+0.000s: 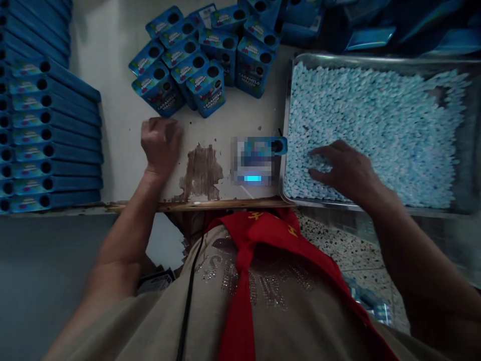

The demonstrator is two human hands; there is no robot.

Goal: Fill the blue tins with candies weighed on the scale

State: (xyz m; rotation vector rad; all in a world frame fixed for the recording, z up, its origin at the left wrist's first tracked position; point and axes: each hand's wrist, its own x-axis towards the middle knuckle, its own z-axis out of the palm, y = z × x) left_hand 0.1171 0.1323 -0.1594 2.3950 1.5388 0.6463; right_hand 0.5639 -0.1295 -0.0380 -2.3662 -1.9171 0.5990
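My left hand (161,144) is curled closed over the table, just below the near edge of a blue candy box (160,90). Whether its fingers hold anything is hidden. My right hand (345,168) reaches over a metal tray (288,115) of small pale-blue candies (361,110). Its thumb and forefinger are apart at the surface of the candies. Between my hands, a blue box (278,145) lies by the tray's left rim, partly covered by a blurred patch. A bright cyan display (252,178) glows below it.
Several filled-looking blue boxes stand clustered at the back, one (206,90) nearest me. Flat blue cartons (56,150) are stacked at the left. More blue packages (372,37) lie behind the tray. A worn brown patch (203,173) marks the table, whose wooden edge (225,204) faces me.
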